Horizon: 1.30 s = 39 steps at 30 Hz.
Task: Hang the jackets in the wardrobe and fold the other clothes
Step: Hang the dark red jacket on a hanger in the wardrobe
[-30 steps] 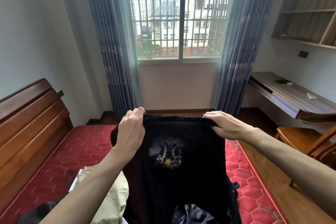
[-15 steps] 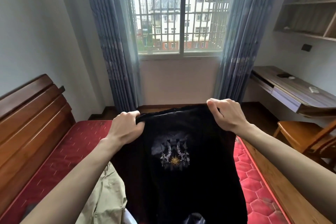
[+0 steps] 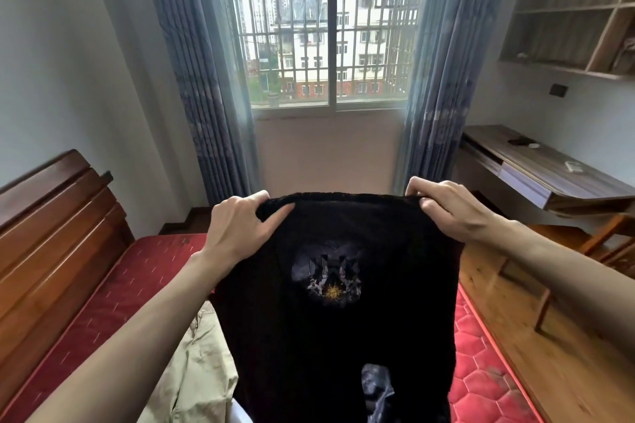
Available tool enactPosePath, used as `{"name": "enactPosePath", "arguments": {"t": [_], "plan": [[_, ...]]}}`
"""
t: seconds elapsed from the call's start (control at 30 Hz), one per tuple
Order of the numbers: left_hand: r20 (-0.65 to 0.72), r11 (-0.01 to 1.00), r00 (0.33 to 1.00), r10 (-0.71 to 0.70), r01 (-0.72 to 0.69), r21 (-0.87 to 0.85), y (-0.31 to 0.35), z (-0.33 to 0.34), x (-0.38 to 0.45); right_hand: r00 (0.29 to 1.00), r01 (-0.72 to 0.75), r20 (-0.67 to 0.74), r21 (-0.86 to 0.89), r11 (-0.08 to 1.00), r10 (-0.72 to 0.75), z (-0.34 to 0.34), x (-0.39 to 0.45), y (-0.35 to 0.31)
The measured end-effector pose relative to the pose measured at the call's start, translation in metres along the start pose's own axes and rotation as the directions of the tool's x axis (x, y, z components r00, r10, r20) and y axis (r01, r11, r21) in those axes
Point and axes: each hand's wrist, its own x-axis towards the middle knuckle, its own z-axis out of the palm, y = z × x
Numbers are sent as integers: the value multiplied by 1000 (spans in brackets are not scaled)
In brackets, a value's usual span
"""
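Since a sec ago you've levelled the shirt [image 3: 338, 302], both hands [image 3: 240, 227] [image 3: 446, 213] pinching its top edge, probably ready to fold.

Beige garment [image 3: 192, 364] crowds mattress [image 3: 113, 288] leftward; right side clear.

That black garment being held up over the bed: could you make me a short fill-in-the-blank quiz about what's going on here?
1. The black garment is held up by ___ hands, the left hand and the right hand.
2. The mattress under it is ___ in colour.
3. The curtains beside the window are ___ in colour.
4. The beige garment lies on the ___.

Missing words: two; red; blue; mattress
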Motion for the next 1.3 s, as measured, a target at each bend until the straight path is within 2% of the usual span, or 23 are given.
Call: {"name": "enactPosePath", "arguments": {"t": [0.1,0.17,0.23,0.33,0.47,0.6,0.67,0.77,0.9,1.1,1.3], "plan": [[9,999,1000,-29,29,14,19,7,5,991,-79,-104,66,995,85,-1,-4,1],[2,999,999,-43,43,9,31,12,5,958,-108,-279,-121,987,70,4,-4,-1],[-34,998,998,-60,61,11,42,13,4,908,-221,-407,-275,936,95,8,-5,-5],[-86,998,994,-67,68,6,52,10,5,897,-254,-434,-355,900,82,8,-12,-12],[-124,998,990,-65,66,8,53,10,6,919,-93,-387,-386,918,-69,-8,-29,-22],[-150,998,987,-50,42,-55,55,7,7,970,129,-146,-365,922,-194,-28,-53,-33],[-153,997,988,-10,-1,-77,56,8,9,983,137,-72,-319,938,-168,-39,-64,-39],[-161,993,986,51,-66,-94,63,10,10,994,8,-97,-372,928,-47,-50,-81,-51],[-146,971,980,137,-163,-178,78,13,6,975,-170,-209,-505,847,71,-56,-109,-67],[-159,874,958,238,-283,-394,124,23,-12,887,-440,-411,-619,651,209,-71,-162,-106],[-101,739,941,324,-319,-593,197,25,-35,810,-585,-499,-644,493,308,-101,-236,-145]]}}
